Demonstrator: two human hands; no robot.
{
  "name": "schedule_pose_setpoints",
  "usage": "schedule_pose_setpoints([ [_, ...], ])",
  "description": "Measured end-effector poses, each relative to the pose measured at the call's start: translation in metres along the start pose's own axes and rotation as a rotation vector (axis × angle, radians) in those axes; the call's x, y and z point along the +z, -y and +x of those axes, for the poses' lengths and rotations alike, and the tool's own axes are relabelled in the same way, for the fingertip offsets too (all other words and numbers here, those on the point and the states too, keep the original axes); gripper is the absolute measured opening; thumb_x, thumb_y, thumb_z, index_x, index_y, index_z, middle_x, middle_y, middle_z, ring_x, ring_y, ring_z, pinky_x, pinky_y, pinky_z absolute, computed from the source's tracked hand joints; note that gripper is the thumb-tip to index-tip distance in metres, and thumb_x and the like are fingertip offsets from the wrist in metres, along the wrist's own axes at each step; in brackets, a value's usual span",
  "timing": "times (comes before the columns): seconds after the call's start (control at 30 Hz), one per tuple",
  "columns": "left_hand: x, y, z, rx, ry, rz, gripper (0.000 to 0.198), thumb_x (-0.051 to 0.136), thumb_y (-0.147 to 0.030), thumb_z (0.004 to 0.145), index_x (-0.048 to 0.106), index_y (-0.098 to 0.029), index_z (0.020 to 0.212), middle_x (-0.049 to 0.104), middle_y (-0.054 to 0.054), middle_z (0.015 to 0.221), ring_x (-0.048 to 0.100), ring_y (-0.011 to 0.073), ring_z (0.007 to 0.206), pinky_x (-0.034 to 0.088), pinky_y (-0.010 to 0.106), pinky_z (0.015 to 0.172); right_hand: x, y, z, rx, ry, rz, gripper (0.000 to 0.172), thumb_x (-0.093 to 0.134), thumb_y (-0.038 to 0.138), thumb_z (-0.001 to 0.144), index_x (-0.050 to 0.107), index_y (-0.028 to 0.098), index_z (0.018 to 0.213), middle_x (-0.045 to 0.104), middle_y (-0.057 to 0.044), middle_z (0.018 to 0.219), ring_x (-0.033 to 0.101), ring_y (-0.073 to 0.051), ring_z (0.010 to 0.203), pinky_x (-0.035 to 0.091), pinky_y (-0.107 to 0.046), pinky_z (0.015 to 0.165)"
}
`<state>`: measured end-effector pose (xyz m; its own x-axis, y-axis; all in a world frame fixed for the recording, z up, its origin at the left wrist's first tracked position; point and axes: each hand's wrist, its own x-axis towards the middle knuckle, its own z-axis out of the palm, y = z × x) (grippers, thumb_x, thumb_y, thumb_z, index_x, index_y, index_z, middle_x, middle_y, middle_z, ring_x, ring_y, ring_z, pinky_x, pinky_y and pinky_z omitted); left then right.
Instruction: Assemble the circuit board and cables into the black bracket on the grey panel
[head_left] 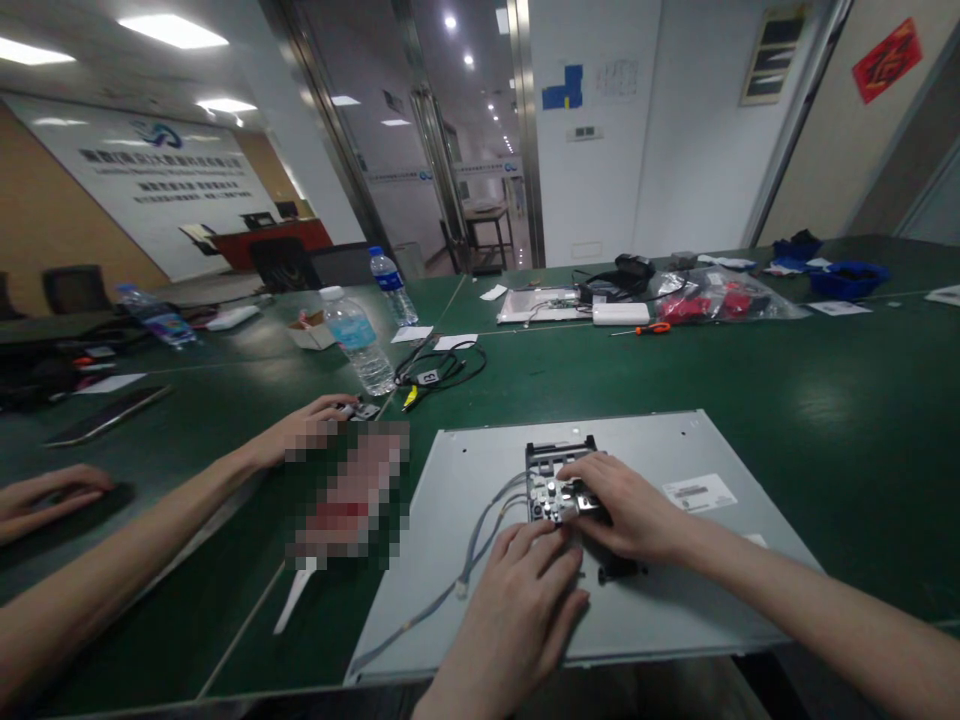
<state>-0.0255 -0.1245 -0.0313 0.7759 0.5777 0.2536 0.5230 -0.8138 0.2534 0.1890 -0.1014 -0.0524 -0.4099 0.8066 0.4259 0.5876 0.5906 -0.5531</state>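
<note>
A flat pale-grey metal panel (pixel 420 560) lies on the table in front of me. On its middle sits a small metal mechanism (pixel 551 492) with a black frame and silver parts. My right hand (pixel 634 510) grips the mechanism from the right, fingers over its top and thumb low at its near side. At its near edge, my left hand (pixel 517 595) presses bent fingertips against it; the palm hides what lies beneath. Thin grey cables (pixel 480 545) run from the mechanism's left side down across the panel. A black part (pixel 621 572) shows below my right wrist.
At left, another person's hand (pixel 311 425) touches a small metal piece (pixel 364 411); a second hand (pixel 56 500) rests further left. Water bottles (pixel 360 340), a black cable (pixel 450 375), an orange-handled screwdriver (pixel 651 329) and a plastic bag (pixel 727 295) stand or lie beyond the panel.
</note>
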Motion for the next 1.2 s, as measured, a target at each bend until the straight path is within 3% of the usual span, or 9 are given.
schedule_pose_setpoints([
  [0.37, -0.005, -0.003, 0.000, -0.004, -0.008, 0.021, 0.026, 0.056, -0.026, 0.092, 0.062, -0.025, 0.117, 0.064, 0.005, 0.118, 0.054, 0.0260, 0.115, 0.041, 0.047, 0.103, 0.007, -0.003, -0.001, 0.027, -0.052, 0.038, 0.032, 0.056, 0.013, 0.086, 0.048, 0.019, 0.117, 0.061, -0.010, 0.113, 0.057, -0.024, 0.105, 0.047, -0.042, 0.092],
  [0.5, -0.005, -0.003, 0.000, 0.017, -0.019, 0.039, 0.025, 0.057, -0.028, 0.091, 0.063, -0.024, 0.116, 0.063, 0.006, 0.120, 0.054, 0.0261, 0.114, 0.041, 0.048, 0.102, 0.011, -0.004, -0.002, 0.037, -0.067, 0.039, 0.035, 0.053, 0.008, 0.083, 0.047, 0.019, 0.115, 0.060, -0.010, 0.111, 0.057, -0.023, 0.103, 0.048, -0.041, 0.091],
  [0.7, -0.002, -0.001, 0.000, -0.003, 0.006, 0.034, 0.027, 0.055, -0.027, 0.092, 0.060, -0.025, 0.119, 0.059, 0.006, 0.126, 0.050, 0.0265, 0.119, 0.038, 0.050, 0.106, 0.006, -0.001, -0.002, -0.012, -0.034, 0.031, 0.027, 0.052, 0.003, 0.081, 0.053, 0.021, 0.102, 0.057, -0.009, 0.114, 0.053, -0.023, 0.107, 0.047, -0.040, 0.092],
  [1.0, -0.001, -0.001, -0.001, -0.001, 0.002, 0.050, 0.026, 0.056, -0.026, 0.091, 0.060, -0.026, 0.117, 0.056, 0.006, 0.130, 0.048, 0.0268, 0.122, 0.038, 0.051, 0.107, 0.006, -0.001, -0.001, -0.029, 0.003, -0.044, 0.018, 0.055, 0.011, 0.088, 0.062, 0.020, 0.101, 0.058, -0.010, 0.116, 0.055, -0.023, 0.106, 0.047, -0.041, 0.092],
  [1.2, 0.000, 0.000, -0.002, -0.002, -0.026, 0.062, 0.024, 0.056, -0.026, 0.091, 0.061, -0.026, 0.115, 0.053, 0.006, 0.133, 0.046, 0.0272, 0.123, 0.037, 0.052, 0.107, 0.005, 0.000, -0.001, -0.027, -0.009, -0.047, 0.018, 0.059, 0.014, 0.085, 0.062, 0.020, 0.102, 0.058, -0.010, 0.116, 0.054, -0.024, 0.108, 0.047, -0.042, 0.092],
])
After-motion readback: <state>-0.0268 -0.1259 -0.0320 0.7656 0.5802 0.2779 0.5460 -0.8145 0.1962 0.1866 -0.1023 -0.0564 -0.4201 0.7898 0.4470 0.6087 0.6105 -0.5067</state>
